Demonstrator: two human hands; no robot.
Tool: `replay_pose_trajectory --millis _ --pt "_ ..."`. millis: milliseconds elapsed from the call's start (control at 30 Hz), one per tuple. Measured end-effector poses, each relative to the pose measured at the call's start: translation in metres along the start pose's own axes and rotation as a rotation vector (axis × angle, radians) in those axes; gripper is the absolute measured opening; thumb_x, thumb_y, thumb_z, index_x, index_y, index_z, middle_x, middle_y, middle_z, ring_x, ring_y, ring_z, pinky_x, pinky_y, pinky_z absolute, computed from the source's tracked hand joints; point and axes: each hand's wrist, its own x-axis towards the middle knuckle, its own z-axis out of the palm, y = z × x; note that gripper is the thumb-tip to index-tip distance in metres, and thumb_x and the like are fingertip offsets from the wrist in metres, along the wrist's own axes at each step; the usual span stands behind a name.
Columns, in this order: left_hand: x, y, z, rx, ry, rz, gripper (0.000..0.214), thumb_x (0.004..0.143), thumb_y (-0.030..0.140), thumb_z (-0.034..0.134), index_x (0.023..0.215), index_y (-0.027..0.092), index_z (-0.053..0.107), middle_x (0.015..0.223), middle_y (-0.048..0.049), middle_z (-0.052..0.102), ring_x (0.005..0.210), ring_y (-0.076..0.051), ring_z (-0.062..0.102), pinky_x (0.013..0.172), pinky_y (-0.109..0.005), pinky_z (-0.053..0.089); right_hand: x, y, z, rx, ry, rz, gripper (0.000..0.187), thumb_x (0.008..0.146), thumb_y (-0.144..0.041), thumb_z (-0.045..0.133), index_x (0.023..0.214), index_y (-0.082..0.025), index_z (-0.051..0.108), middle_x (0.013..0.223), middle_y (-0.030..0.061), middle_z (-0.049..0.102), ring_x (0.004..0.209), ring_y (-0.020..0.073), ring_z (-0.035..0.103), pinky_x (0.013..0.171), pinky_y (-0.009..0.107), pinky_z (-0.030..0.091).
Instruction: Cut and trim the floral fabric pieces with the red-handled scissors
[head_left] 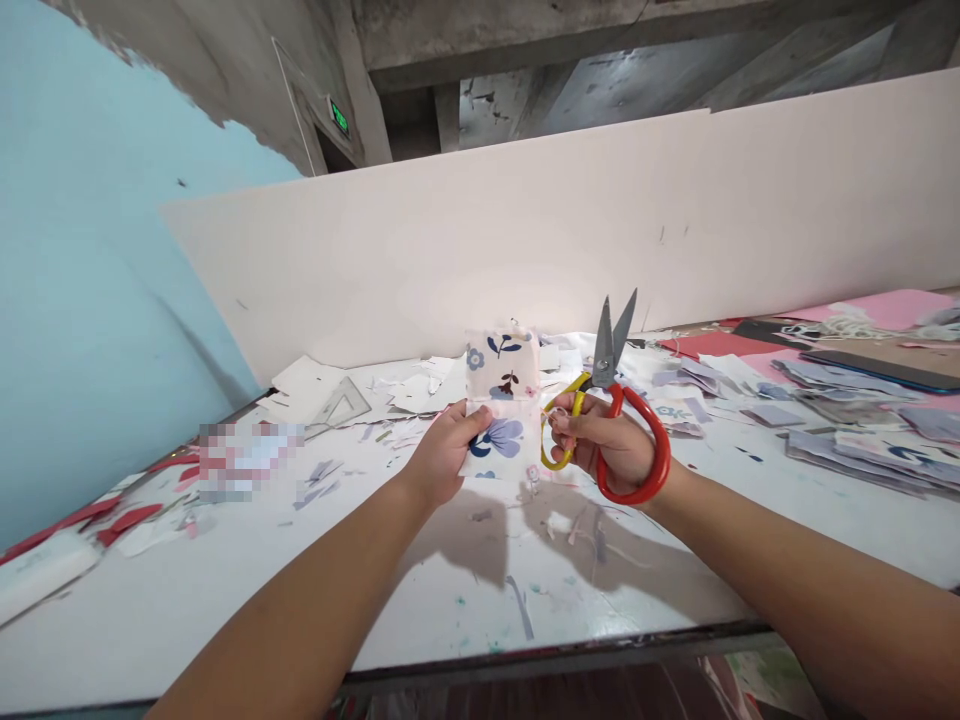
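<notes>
A flowered cloth (506, 405), creased or seamed across its middle, is held up above the tabletop (225, 560) near its center. My left hand (448, 450) grips it by the left edge, thumb over a purple bloom. At the opposite edge, just beside the cloth, my right hand (611, 440) carries the scissors (604, 368), its fingers through the red and yellow handles, the 2 blades parted and aimed upward, clear of the fabric. My right fingertips appear pinched around a fine thread, though it is too small to be sure.

The step in hand, I judge, is tending that right edge with the fingers while the scissors ride along. Any snip from here would call for swinging the blades down toward the cloth, with the left hand holding steady.

Beyond, white scraps (309, 385) and a clear triangle ruler (341, 404) lie to the left; cloth pieces (862, 465) are piled to the right, near a red sheet (709, 346). A pale board (525, 240) stands behind.
</notes>
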Motion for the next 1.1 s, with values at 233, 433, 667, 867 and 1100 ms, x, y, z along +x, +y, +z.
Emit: replay_pose_trajectory --millis 233,433,667,867,1100 --pt "0.001 0.006 -0.001 -0.078 0.108 0.038 0.022 0.065 0.03 0.068 0.08 0.018 0.057 0.062 0.0032 0.06 0.05 -0.008 0.055 0.048 -0.02 0.045 0.002 -0.001 -0.005 0.018 0.042 -0.036 0.027 0.051 -0.01 0.07 0.071 -0.019 0.053 0.05 -0.0059 0.049 0.045 0.0078 0.041 0.045 0.023 0.043" --pt "0.002 0.012 -0.006 -0.108 0.104 0.077 0.018 0.069 0.029 0.066 0.079 0.018 0.057 0.059 0.0047 0.058 0.05 -0.007 0.055 0.046 -0.017 0.044 0.004 -0.003 -0.007 0.024 0.084 -0.017 0.019 0.054 -0.014 0.067 0.063 -0.018 0.051 0.047 -0.006 0.046 0.043 0.0072 0.039 0.044 0.023 0.043" --pt "0.001 0.003 0.0 -0.034 0.008 0.055 0.024 0.069 0.03 0.065 0.088 0.017 0.058 0.07 -0.0006 0.064 0.059 -0.012 0.06 0.056 -0.023 0.047 0.004 0.005 -0.006 -0.142 0.099 0.041 0.019 0.055 -0.012 0.064 0.066 -0.018 0.049 0.058 -0.0022 0.057 0.044 0.0105 0.05 0.04 0.025 0.042" --pt "-0.002 -0.003 0.0 0.105 -0.01 0.032 0.027 0.07 0.037 0.063 0.087 0.017 0.058 0.07 -0.0013 0.063 0.059 -0.012 0.058 0.057 -0.024 0.045 0.0 0.002 -0.002 -0.124 0.096 -0.012 0.023 0.053 -0.019 0.07 0.068 -0.017 0.053 0.059 -0.0006 0.058 0.043 0.0102 0.05 0.04 0.025 0.041" --pt "-0.003 -0.004 -0.001 0.162 -0.041 -0.053 0.03 0.068 0.04 0.064 0.088 0.018 0.058 0.073 -0.0016 0.063 0.061 -0.014 0.059 0.058 -0.027 0.046 0.001 0.002 -0.004 -0.089 0.077 -0.007 0.028 0.05 -0.017 0.074 0.068 -0.019 0.053 0.047 -0.0052 0.051 0.042 0.0094 0.046 0.043 0.024 0.041"
